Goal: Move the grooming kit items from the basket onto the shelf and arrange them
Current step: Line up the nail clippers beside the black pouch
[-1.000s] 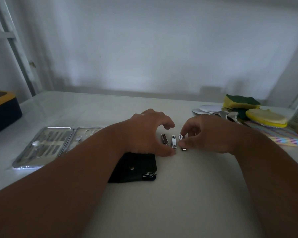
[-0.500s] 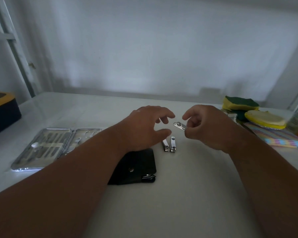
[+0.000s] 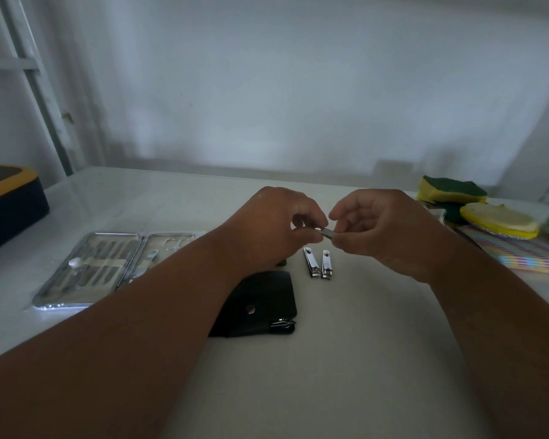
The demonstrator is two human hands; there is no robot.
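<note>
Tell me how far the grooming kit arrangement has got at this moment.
Done: the open metal case, black pouch and two nail clippers lie on the shelf, the clippers side by side. In hand: a third clipper, in the grip of both left hand and right hand. Left: setting it down.

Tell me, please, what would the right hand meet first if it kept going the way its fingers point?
Probably the left hand: the right hand points leftward, both pinching the same small silver nail clipper, though depth is uncertain.
</note>
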